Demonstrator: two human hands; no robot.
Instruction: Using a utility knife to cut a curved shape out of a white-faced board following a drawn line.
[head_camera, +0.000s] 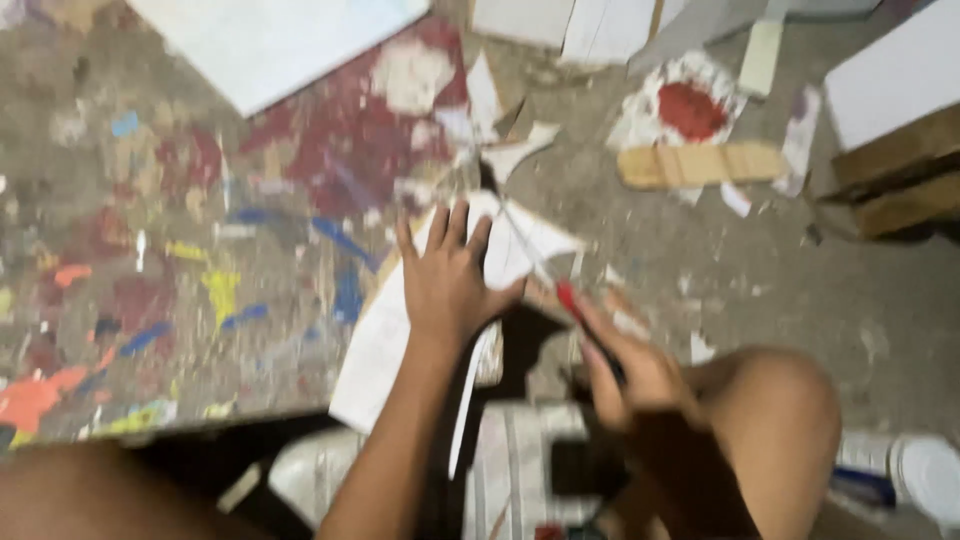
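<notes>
My left hand (447, 283) lies flat with fingers spread on a white sheet of board (375, 350) that rests on the paint-spattered floor. My right hand (630, 365) is closed around a thin tool with a red handle (568, 298), its blade or tip pointing up-left along the sheet's torn edge near my left hand. The picture is blurred, so I cannot tell the tool's exact kind. My bare knee (770, 400) is to the right of the right hand.
White scraps (520, 150) lie above the sheet. A wooden piece (700, 165) and a red paint patch (690, 108) lie at upper right, a large white board (270, 40) at top, wooden blocks (900, 180) at right, a white round lid (925, 470) at lower right.
</notes>
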